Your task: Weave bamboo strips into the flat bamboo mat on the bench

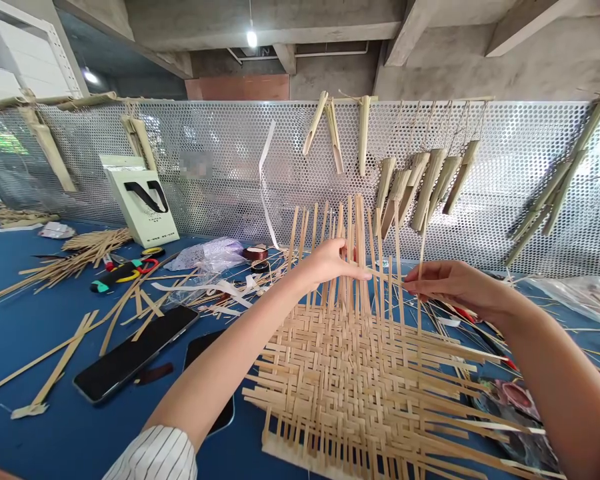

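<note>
A half-woven mat of pale bamboo strips (360, 387) lies on the blue table (35, 320), with its far strips bent upright (353, 247). My left hand (330, 263) is closed around a bunch of those upright strips. My right hand (453, 283) pinches a thin horizontal bamboo strip (387, 277) that runs across the uprights towards my left hand.
Two dark phones (130, 353) lie left of the mat among loose bamboo strips (80, 257). Scissors and cutters (125, 270), a tape roll (255, 253) and a white box (140, 197) sit farther back. Bamboo pieces hang on the perforated metal screen (505, 167).
</note>
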A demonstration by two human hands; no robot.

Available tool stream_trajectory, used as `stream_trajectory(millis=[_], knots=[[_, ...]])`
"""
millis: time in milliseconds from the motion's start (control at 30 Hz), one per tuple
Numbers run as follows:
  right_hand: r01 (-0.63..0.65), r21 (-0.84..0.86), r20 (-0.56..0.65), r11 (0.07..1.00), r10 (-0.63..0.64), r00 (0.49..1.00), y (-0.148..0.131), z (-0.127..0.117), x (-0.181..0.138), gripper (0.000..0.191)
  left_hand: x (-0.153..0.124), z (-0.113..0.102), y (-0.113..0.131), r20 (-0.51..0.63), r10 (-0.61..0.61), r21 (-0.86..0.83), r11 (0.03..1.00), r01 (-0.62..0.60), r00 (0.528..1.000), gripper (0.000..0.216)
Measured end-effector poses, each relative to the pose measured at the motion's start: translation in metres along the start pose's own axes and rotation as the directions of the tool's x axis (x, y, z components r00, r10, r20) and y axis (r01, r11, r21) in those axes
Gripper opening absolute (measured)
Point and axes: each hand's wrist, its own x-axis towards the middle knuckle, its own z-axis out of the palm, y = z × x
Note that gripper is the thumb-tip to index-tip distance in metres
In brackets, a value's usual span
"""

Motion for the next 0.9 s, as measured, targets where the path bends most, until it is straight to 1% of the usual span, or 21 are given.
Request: stream_trajectory(millis=[133, 333, 500, 667, 900], knots=[[-0.001, -0.018, -0.002, 1.000, 0.001, 1.000, -0.002, 0.001, -0.001, 0.021, -0.001, 0.002, 0.001, -0.051, 0.020, 0.044, 0.999, -0.018, 0.998, 0.037], [0.011, -0.029, -0.021, 1.000, -0.011, 1.000, -0.007, 0.003, -0.005, 0.021, 0.000, 0.005, 0.000, -0.091, 0.044, -0.060, 0.997, -0.049, 0.995, 0.040], [0.011, -0.055, 0.022, 0.998, -0.010, 1.000, -0.009, -0.001, -0.009, 0.022, 0.000, 0.005, 0.000, -0.043, 0.049, -0.148, 0.988, -0.055, 0.998, 0.043], [0.001, -0.073, 0.023, 0.997, 0.001, 1.000, -0.009, -0.004, -0.011, 0.027, 0.000, 0.005, 0.003, -0.027, 0.026, -0.198, 0.980, -0.030, 0.999, 0.043], [0.015, -0.077, 0.002, 0.997, -0.015, 1.000, -0.008, -0.002, -0.010, 0.027, 0.002, 0.004, 0.000, -0.035, 0.015, -0.161, 0.987, -0.021, 0.999, 0.046]])
